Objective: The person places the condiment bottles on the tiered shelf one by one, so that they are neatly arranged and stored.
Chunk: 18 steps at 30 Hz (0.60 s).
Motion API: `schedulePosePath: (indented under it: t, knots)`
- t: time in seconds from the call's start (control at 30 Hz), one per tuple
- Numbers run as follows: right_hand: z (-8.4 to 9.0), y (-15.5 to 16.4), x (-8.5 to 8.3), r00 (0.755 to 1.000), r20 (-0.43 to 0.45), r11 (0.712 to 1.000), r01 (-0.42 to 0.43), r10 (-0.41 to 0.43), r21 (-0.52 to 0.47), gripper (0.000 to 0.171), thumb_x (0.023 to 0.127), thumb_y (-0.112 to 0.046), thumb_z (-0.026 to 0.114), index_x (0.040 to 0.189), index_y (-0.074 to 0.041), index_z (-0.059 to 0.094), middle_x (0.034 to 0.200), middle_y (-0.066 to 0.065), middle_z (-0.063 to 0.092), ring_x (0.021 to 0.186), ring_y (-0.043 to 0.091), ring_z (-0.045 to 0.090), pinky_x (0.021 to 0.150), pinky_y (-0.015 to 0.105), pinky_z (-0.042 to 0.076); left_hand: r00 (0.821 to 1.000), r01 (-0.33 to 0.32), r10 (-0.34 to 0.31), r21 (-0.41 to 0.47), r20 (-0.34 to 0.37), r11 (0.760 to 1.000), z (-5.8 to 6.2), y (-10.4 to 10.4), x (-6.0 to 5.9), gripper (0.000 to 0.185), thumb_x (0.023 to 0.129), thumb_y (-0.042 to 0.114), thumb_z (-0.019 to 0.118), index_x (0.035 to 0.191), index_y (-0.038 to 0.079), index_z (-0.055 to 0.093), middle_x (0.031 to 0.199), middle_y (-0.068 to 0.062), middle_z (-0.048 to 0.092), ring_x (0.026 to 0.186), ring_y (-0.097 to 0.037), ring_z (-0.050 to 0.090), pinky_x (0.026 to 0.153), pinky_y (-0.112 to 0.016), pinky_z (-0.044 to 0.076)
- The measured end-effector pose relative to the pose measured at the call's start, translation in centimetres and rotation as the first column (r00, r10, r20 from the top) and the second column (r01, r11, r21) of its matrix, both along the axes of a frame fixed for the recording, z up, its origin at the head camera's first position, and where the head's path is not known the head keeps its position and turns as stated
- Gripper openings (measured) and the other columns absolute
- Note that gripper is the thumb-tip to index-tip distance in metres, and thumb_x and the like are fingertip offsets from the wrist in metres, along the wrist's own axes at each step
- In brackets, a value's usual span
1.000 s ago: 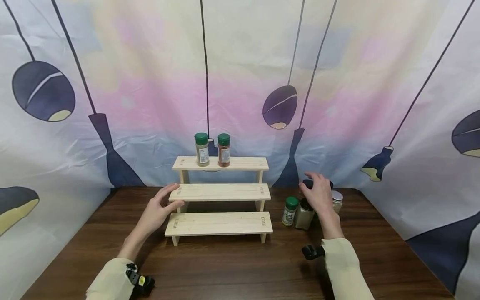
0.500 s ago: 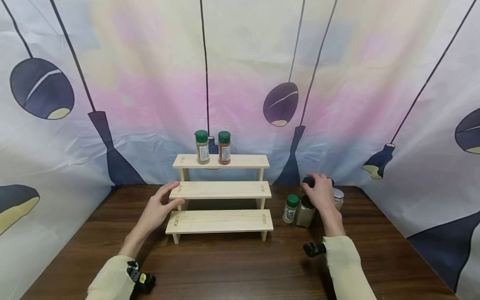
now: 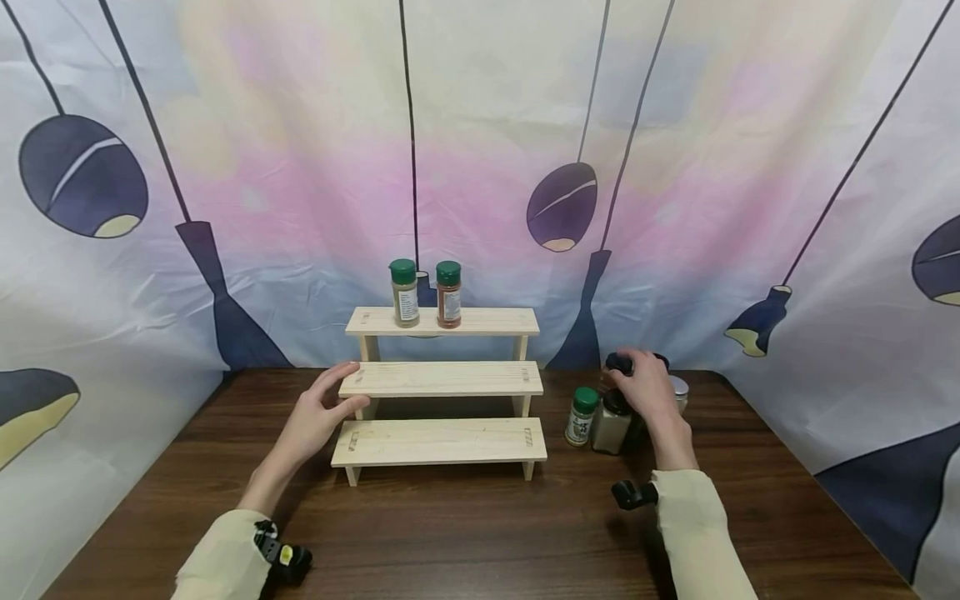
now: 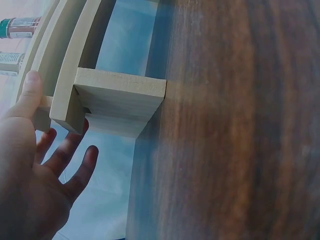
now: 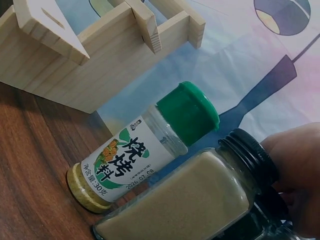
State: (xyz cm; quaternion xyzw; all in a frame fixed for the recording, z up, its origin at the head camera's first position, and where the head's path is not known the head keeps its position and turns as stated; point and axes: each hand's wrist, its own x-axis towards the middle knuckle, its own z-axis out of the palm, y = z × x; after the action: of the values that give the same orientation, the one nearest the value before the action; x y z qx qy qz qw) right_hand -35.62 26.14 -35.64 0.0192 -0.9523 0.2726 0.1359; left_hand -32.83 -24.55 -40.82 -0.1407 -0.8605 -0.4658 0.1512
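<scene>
Two bare lower steps (image 3: 441, 379) (top step (image 3: 487, 322) half free), jars (image 3: 596, 417) crowding their right.

We counted two green-capped spice bottles (image 3: 405, 292) on the top shelf of one three-tier wooden rack (image 3: 442, 379). At the counter's (image 3: 465, 533) far right edge stood about four more jars (image 3: 609, 422), partly hidden.

rack (image 3: 442, 379): pale bare wood, matt
table (image 3: 480, 533): dark wood grain, slight sheen
jar (image 5: 150, 160): clear plastic, green cap
backdrop (image 3: 675, 125): printed cloth
</scene>
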Motion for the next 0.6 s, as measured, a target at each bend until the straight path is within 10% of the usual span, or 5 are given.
schedulePosePath:
  t: [0.6]
  knots:
    - [0.02,0.07,0.29,1.0,0.002,0.999,-0.001,0.001,-0.04,0.036,0.099,-0.015,0.06,0.132,0.0,0.06,0.138,0.029,0.053,0.118,0.047,0.055,0.087,0.055,0.05,1.0,0.018,-0.018,0.025,0.008,1.0,-0.01,0.02,0.16,0.065,0.095,0.031,0.069,0.152,0.014,0.043,0.16,-0.017,0.031,0.092,0.001,0.06,0.074,-0.024,0.054]
